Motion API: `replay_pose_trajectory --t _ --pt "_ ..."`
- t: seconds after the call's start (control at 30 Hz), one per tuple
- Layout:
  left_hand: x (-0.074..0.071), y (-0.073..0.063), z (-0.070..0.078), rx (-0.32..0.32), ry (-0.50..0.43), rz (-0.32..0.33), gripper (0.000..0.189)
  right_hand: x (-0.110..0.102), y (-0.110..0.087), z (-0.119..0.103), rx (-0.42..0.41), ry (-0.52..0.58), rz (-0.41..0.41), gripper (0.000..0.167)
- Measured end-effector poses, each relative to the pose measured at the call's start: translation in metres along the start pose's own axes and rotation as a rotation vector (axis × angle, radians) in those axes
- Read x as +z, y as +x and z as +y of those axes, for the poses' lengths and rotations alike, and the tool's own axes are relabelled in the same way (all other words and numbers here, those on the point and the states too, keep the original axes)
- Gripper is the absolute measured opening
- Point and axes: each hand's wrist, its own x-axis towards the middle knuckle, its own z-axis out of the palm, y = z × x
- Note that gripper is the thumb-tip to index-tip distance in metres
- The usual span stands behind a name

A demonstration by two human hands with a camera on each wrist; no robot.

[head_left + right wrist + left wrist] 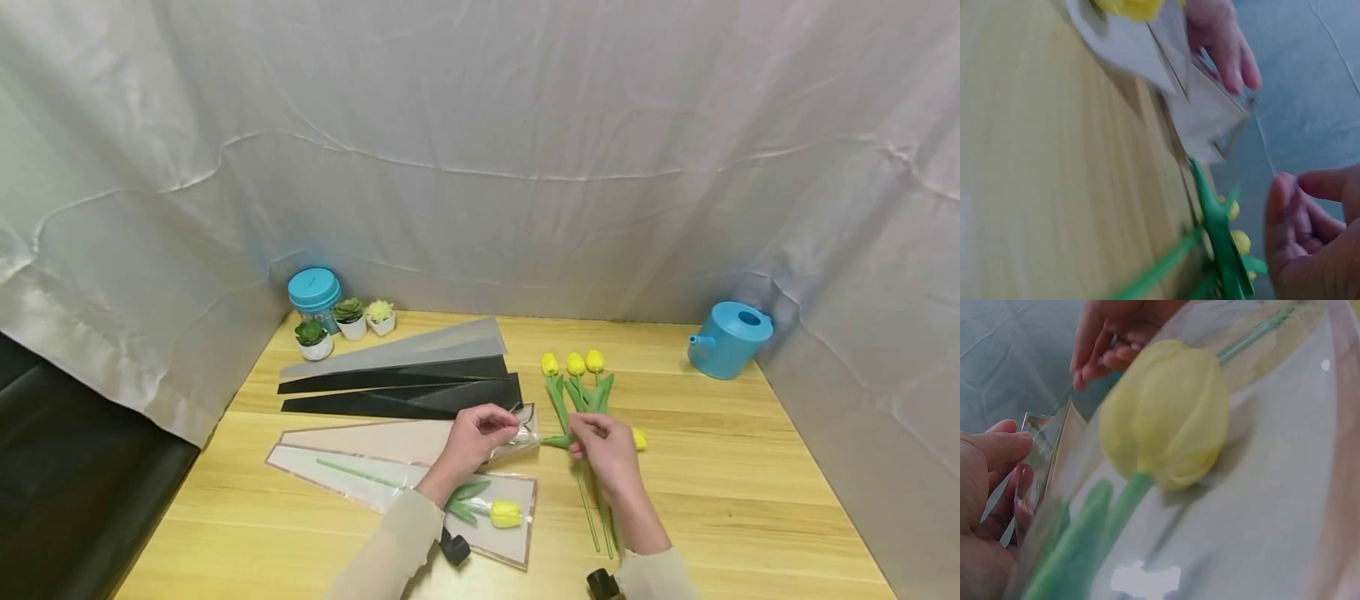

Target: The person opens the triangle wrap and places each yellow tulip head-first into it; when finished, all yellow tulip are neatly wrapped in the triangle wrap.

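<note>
My left hand (483, 433) pinches the edge of a clear flower sleeve (1041, 440) with a pale back, raised off the table. To its right, my right hand (606, 450) hovers above the leaves of a yellow tulip (639, 439) lying sideways. Its fingers are loosely curled, and nothing shows between them in the right wrist view. A green leaf (1210, 200) of that tulip points toward the sleeve's end; whether the stem goes inside cannot be seen. Nearer to me, another tulip (506, 513) lies inside a second pale sleeve (510, 546).
Several yellow tulips (575, 364) lie beyond and under the right hand. Behind the left hand are black sleeves (397, 402) and grey sleeves (442, 343). A blue-lidded jar (314, 288) and small potted succulents (351, 321) stand back left, a blue watering can (723, 346) back right.
</note>
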Motion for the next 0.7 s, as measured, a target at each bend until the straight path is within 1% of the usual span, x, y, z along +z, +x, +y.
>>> replay_pose_trajectory --t 0.13,0.2,0.27,0.33,0.43,0.6,0.7 --pt "-0.001 -0.001 -0.001 -0.022 0.001 -0.007 0.013 -0.024 0.007 -0.009 -0.068 -0.06 0.086 0.032" --pt "-0.002 -0.001 -0.002 -0.023 0.01 -0.007 0.013 -0.036 0.012 -0.011 -0.12 -0.151 0.108 0.033" --pt "-0.002 -0.002 -0.003 -0.016 0.022 -0.011 0.012 -0.047 0.018 -0.012 -0.165 -0.25 0.098 0.033" --pt "-0.001 -0.003 -0.005 -0.013 0.033 -0.015 0.012 -0.058 0.022 -0.011 -0.2 -0.343 0.059 0.034" --pt "-0.001 -0.005 -0.007 -0.014 0.045 -0.022 0.011 -0.073 0.029 -0.007 -0.225 -0.431 -0.026 0.034" --pt "-0.001 -0.004 -0.008 -0.005 0.045 -0.01 0.011 -0.086 0.037 0.004 -0.203 -0.524 -0.135 0.029" --pt "-0.001 -0.003 -0.009 -0.002 0.041 -0.008 0.013 -0.088 0.041 0.011 -0.172 -0.545 -0.179 0.024"
